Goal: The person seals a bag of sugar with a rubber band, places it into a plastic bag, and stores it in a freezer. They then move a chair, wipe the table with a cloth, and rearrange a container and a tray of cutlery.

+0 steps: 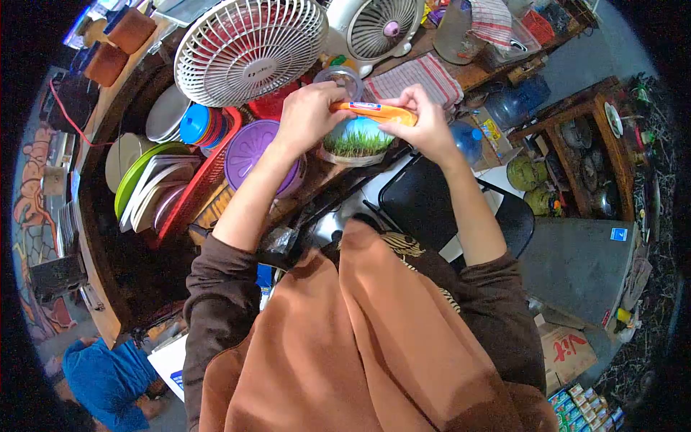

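Up in front of me, both hands hold an orange packet [394,114] with a small blue, white and red label, stretched between them. My left hand [308,115] pinches its left end with fingers curled over. My right hand [426,124] grips the right end between thumb and fingers. Directly under the packet stands a round tub [355,144] printed with green grass and blue sky; my hands partly cover its upper part. A clear round container [341,78] is just behind my left hand. What is inside the packet cannot be seen.
Left of the tub are a purple lidded container [260,155] and a red basket [223,147] with plates and colourful lids. Two fans, one large [255,50], stand behind. A striped cloth [421,79] lies right; a black chair [425,194] is below. A person in blue [108,381] is lower left.
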Available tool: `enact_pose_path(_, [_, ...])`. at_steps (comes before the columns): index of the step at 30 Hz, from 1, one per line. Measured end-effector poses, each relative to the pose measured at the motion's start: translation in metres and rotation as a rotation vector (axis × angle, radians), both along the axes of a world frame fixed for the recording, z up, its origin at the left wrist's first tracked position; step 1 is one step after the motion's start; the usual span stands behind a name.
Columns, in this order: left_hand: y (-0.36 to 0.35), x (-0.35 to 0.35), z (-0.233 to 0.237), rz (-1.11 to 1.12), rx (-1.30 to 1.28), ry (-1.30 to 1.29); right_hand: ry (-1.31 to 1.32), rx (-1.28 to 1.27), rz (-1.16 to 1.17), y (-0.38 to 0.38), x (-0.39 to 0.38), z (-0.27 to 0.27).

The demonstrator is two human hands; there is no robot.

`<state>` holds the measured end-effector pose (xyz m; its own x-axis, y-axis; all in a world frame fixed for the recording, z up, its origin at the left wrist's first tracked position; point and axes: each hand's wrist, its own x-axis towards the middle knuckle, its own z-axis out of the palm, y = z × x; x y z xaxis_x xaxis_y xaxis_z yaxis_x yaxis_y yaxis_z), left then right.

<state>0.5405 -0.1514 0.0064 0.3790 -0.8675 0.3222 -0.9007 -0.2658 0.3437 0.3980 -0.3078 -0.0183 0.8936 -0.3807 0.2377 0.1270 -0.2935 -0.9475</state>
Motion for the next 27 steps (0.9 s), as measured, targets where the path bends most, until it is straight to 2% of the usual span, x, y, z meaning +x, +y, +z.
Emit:
enact_pose_path(1, [0.001, 0.0, -0.001, -0.001, -0.001, -0.001, -0.001, -0.001, -0.001, 0.001, 0.002, -0.005])
enact_pose_path(3, [0.005, -0.001, -0.006, -0.036, -0.103, 0.006, 0.033, -0.269, -0.111, 0.001, 0.004, -0.012])
enact_pose_path(5, [0.007, 0.002, -0.011, -0.078, -0.157, 0.012, -0.002, -0.326, -0.098, 0.0, 0.002, -0.013])
enact_pose_path(7, [0.012, 0.005, -0.012, -0.12, -0.209, 0.019, -0.002, -0.171, -0.078, -0.001, 0.002, -0.02])
enact_pose_path(8, [0.015, 0.007, -0.011, -0.15, -0.196, 0.142, -0.001, -0.169, -0.075, -0.003, 0.002, -0.028])
enact_pose_path(9, [0.017, 0.008, -0.009, -0.177, -0.184, 0.263, -0.032, -0.02, -0.036, -0.007, 0.003, -0.038])
enact_pose_path(10, [0.02, 0.005, -0.005, -0.175, -0.195, 0.301, -0.062, 0.13, 0.005, -0.007, 0.004, -0.04])
enact_pose_path(11, [0.022, 0.005, -0.007, -0.169, -0.194, 0.301, -0.063, 0.132, 0.01, -0.007, 0.005, -0.042])
enact_pose_path(14, [0.026, 0.008, -0.012, -0.139, -0.26, 0.329, -0.232, -0.121, -0.042, 0.0, 0.004, -0.041])
enact_pose_path(15, [0.028, 0.008, -0.012, -0.192, -0.272, 0.215, -0.233, -0.12, -0.039, 0.003, 0.004, -0.04])
enact_pose_path(16, [0.031, 0.007, -0.012, -0.245, -0.282, 0.102, -0.241, -0.313, -0.087, 0.006, 0.003, -0.038])
enact_pose_path(17, [0.033, 0.007, -0.014, -0.245, -0.282, 0.101, -0.248, -0.506, -0.137, 0.009, 0.001, -0.038])
enact_pose_path(19, [0.035, 0.006, -0.014, -0.281, -0.205, -0.073, -0.233, -0.555, -0.165, 0.013, 0.0, -0.04])
enact_pose_path(21, [0.035, 0.004, -0.008, -0.277, -0.165, -0.078, -0.298, -0.762, -0.169, 0.012, 0.001, -0.045])
enact_pose_path(24, [0.031, -0.01, 0.014, -0.219, -0.021, -0.104, -0.313, -0.822, -0.148, 0.009, 0.0, -0.043])
enact_pose_path(27, [0.014, -0.018, 0.01, -0.139, -0.027, -0.174, -0.335, -0.85, -0.121, 0.007, -0.001, -0.046])
